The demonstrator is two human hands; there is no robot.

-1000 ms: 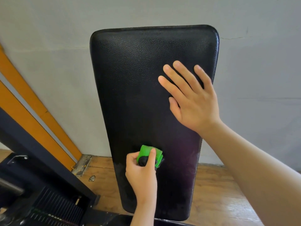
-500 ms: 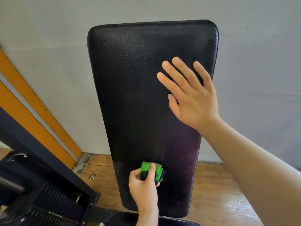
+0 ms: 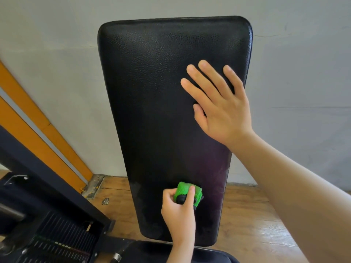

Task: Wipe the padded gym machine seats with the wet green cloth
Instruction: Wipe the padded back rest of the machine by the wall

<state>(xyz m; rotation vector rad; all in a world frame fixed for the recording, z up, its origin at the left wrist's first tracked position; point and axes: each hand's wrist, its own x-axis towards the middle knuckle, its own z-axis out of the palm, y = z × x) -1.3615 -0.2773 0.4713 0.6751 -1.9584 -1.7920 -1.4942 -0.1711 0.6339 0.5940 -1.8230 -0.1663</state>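
A tall black padded backrest [image 3: 152, 103] stands upright against the grey wall, filling the middle of the head view. My left hand [image 3: 179, 211] grips a bunched wet green cloth [image 3: 185, 190] and presses it on the lower part of the pad. My right hand [image 3: 220, 105] lies flat on the pad's upper right area with its fingers spread and straight. A black padded seat [image 3: 212, 255] shows only as a sliver at the bottom edge, partly behind my left forearm.
A black machine frame with a weight stack [image 3: 57, 242] fills the lower left. An orange slanted beam [image 3: 36, 130] leans along the wall on the left. Wooden floor [image 3: 252, 221] lies behind the backrest, with a small metal scrap [image 3: 105, 201] on it.
My left hand slid the green cloth down the pad, then a little to the right. My right hand stayed flat on the upper pad.
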